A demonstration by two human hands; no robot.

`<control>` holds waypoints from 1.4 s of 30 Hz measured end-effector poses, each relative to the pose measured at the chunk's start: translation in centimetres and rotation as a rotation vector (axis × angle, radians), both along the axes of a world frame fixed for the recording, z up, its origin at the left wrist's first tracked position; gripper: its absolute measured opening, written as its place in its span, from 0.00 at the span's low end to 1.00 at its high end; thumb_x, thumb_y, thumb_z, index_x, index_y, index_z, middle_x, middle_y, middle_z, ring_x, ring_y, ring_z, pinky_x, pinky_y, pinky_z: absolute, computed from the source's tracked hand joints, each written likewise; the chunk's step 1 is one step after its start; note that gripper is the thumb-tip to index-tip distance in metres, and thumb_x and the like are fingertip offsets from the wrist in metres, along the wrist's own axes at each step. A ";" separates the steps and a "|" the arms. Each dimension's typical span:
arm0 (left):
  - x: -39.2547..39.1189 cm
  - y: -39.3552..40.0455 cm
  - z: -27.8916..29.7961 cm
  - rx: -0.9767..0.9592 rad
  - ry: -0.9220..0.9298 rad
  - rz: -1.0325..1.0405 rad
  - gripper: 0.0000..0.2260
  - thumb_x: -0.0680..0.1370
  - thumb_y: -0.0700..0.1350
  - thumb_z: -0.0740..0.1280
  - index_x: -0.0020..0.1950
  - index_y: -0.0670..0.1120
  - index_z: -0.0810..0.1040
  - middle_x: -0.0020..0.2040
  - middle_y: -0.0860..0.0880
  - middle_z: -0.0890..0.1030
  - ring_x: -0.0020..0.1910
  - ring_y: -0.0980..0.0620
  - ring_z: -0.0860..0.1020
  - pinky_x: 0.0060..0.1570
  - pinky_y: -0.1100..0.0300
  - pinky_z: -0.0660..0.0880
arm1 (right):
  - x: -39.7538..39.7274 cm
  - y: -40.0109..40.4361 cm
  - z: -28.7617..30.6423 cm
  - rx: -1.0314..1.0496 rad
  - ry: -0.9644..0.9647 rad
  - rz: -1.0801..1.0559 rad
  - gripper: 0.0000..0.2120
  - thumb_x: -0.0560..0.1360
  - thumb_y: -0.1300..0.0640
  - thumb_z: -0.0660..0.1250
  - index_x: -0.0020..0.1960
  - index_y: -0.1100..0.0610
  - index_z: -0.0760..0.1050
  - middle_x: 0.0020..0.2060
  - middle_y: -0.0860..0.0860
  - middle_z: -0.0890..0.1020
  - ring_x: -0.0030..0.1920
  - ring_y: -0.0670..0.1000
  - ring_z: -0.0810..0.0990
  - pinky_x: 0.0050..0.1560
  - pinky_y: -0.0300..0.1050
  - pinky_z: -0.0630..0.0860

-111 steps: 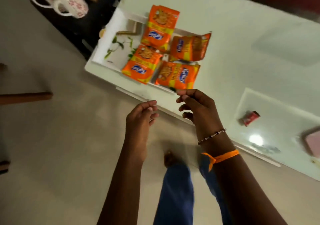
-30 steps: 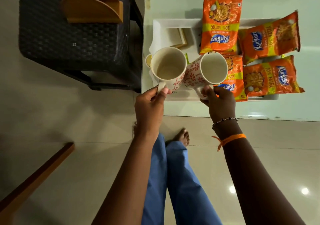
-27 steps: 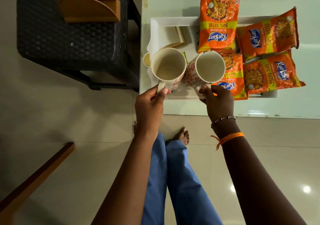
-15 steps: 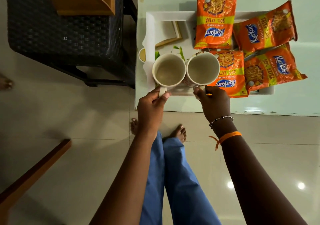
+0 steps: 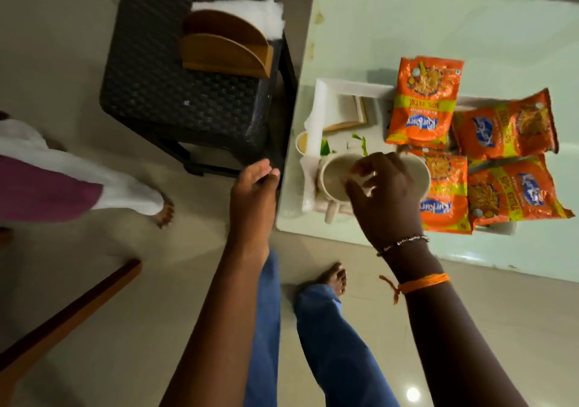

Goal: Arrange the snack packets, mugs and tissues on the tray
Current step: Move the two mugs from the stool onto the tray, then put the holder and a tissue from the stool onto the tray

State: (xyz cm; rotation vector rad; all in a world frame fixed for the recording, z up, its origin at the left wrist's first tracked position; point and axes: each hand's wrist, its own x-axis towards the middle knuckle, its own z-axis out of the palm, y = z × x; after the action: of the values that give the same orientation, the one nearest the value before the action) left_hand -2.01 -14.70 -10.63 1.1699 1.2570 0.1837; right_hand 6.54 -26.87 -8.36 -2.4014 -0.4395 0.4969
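A white tray [image 5: 324, 99] lies on the pale table, with several orange snack packets [image 5: 421, 102] across its right half. Two mugs stand side by side at the tray's near left: the left mug [image 5: 333, 181] shows its rim and handle, the right mug [image 5: 421, 171] is mostly hidden under my right hand [image 5: 385, 199]. That hand hovers over both mugs with fingers spread and holds nothing. My left hand [image 5: 253, 193] is off the table's left edge, empty, fingers loosely curled. White tissues [image 5: 241, 14] stand in a wooden holder [image 5: 224, 49] on the black stool.
The black woven stool [image 5: 191, 87] stands close against the table's left edge. Another person's foot and white-and-maroon clothing [image 5: 94, 187] are on the floor at left. A wooden bar [image 5: 69, 315] runs along the lower left. My own legs and feet are below the table edge.
Both hands have let go of the mug handles, and the mugs now stand on the tray. My left hand has drawn back to the left, and my right hand has lifted over the mugs.
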 end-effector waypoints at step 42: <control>5.2 5.9 -1.8 0.243 -0.106 -0.526 0.21 0.75 0.38 0.66 0.66 0.52 0.71 0.65 0.50 0.72 0.62 0.58 0.71 0.51 0.82 0.67 | 10.5 1.6 -1.6 0.002 -0.002 0.216 0.22 0.68 0.65 0.71 0.60 0.64 0.71 0.55 0.62 0.76 0.54 0.60 0.78 0.57 0.54 0.77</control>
State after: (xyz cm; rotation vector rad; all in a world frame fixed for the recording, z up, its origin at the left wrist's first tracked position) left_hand 3.16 -8.77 -12.45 1.6389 0.8139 0.0052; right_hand 17.08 -25.30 -9.94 -2.3649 -0.7046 0.5881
